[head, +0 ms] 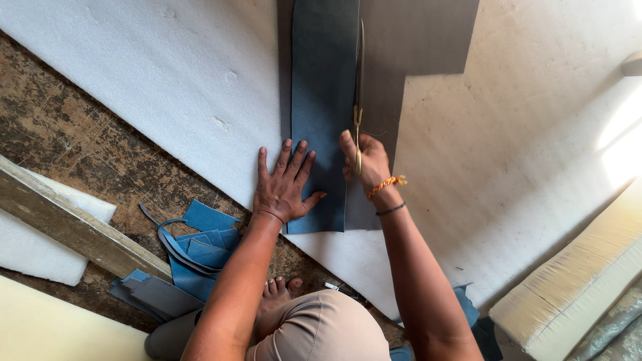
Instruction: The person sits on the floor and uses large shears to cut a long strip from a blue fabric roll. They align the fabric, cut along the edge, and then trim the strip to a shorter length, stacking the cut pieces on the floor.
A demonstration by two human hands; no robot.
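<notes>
Left hand, fingers spread, presses our blue fabric strip flat; right hand is clamped on scissors cutting it.

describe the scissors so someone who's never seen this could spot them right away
Start at the big white foam sheet on the floor, then the blue strip lying on it. The scissors run along its right edge, in the right hand: thin, brass-coloured, the only metal there.

A left hand presses flat on a blue fabric strip laid over white foam sheeting — the right hand has its grip closed on scissors cutting along the strip's right edge. Blue offcuts lie near-left on the worn floor.
</notes>
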